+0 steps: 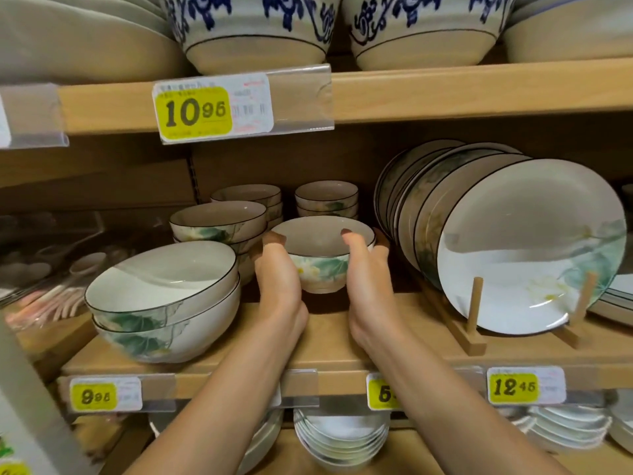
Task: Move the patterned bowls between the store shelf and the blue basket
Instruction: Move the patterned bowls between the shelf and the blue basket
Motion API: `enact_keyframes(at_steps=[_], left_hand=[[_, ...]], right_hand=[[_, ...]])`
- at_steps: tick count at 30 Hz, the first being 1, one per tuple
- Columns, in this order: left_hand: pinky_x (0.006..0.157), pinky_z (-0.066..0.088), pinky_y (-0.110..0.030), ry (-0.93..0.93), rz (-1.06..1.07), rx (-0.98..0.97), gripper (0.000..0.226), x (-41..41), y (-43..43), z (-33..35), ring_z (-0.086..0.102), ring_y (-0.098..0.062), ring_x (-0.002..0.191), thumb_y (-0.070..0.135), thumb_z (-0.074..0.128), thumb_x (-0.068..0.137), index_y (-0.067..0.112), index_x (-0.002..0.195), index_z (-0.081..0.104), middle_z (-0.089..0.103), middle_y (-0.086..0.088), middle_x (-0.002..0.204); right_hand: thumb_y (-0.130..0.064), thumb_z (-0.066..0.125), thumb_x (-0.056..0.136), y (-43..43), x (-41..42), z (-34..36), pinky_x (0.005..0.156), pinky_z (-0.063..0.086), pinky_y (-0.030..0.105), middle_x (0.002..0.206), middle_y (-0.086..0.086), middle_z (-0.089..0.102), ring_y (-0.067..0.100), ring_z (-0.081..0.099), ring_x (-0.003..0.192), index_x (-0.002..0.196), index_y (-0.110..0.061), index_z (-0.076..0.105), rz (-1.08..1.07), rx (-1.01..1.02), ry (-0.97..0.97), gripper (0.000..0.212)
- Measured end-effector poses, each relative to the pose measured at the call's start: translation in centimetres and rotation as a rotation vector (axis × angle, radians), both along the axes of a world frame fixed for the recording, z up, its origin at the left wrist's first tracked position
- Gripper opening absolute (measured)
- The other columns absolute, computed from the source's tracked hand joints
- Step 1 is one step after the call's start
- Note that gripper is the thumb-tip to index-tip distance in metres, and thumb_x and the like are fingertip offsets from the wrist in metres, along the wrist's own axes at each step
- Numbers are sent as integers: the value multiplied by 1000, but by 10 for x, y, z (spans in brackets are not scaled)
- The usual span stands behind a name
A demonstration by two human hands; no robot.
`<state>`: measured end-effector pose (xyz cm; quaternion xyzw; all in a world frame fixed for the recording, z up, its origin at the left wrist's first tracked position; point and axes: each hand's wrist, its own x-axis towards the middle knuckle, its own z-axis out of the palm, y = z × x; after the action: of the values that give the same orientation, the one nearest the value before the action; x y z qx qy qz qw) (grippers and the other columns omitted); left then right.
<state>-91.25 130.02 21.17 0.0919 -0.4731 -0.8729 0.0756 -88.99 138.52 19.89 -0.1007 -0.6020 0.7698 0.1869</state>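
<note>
Left hand (279, 281) and right hand (368, 282) curl fingers (354, 245) round the patterned bowl (320, 267), perhaps airborne; drifting frame-right could chip the plates (520, 248).

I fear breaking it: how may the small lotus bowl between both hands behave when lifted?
The small lotus bowl looks glazed, so probably stiff, fragile, slippery. Its narrow foot may let it tip. Left hand and right hand cup its sides: likely steady grip.

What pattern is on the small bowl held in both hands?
The bowl: green leaves, pale flower on white; head view.
</note>
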Motion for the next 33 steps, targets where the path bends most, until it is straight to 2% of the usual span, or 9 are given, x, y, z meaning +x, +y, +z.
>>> enact_keyframes(at_steps=[3,7,10,12,17,20,23,27,33], left_hand=[[73,57,-34,18,-10,15,41,-14,5,16,67,-27,95,41,45,97,17,130,52,67,-11,114],[103,46,-40,176,13,13,38,-45,14,52,60,-28,113,41,41,96,17,120,59,64,-9,122],[68,55,-19,325,-89,30,33,-62,16,68,68,-17,79,35,31,98,19,91,59,70,-1,80],[57,51,-16,381,-134,7,38,-76,20,76,67,-13,68,34,25,100,19,88,58,69,1,70],[68,56,-24,322,-165,-7,45,-109,34,80,65,-23,80,37,22,101,16,103,62,69,-10,89],[87,55,-35,279,-135,5,45,-131,42,68,63,-29,98,37,26,100,13,121,57,65,-15,112],[80,53,-33,276,-181,10,46,-143,47,60,61,-29,90,37,26,99,10,114,61,64,-17,103],[78,55,-32,303,-111,-20,46,-161,52,52,64,-25,89,35,24,100,14,108,64,69,-10,96],[106,43,-48,230,-3,-103,46,-187,60,37,56,-31,119,35,28,100,14,130,56,60,-14,129]], right_hand=[[-45,53,87,1,-21,17,76,55,34,106,6,65,19,65,94,116,-23,53,34,-185,-6,36],[-40,50,92,7,-64,55,74,53,33,118,11,61,25,61,100,134,-22,46,-50,-235,114,46],[-35,48,93,15,-95,79,96,49,47,128,14,55,31,56,113,137,-17,41,-102,-190,206,48],[-33,47,95,21,-114,91,104,42,49,130,14,54,33,53,117,137,-16,41,-136,-191,235,46],[-29,44,97,27,-148,102,103,43,46,131,16,55,32,53,117,136,-10,47,-193,-190,258,43],[-27,41,98,26,-164,95,96,45,38,123,15,59,31,55,112,128,-7,57,-250,-180,275,39],[-26,41,99,24,-178,88,89,44,33,121,15,60,29,56,108,125,-7,59,-314,-167,305,37],[-24,38,101,29,-197,84,97,44,36,129,17,58,30,54,115,130,-4,56,-317,-164,302,40],[-34,29,104,32,-218,66,98,36,32,137,17,53,31,51,123,135,-7,52,-355,-56,190,48]])
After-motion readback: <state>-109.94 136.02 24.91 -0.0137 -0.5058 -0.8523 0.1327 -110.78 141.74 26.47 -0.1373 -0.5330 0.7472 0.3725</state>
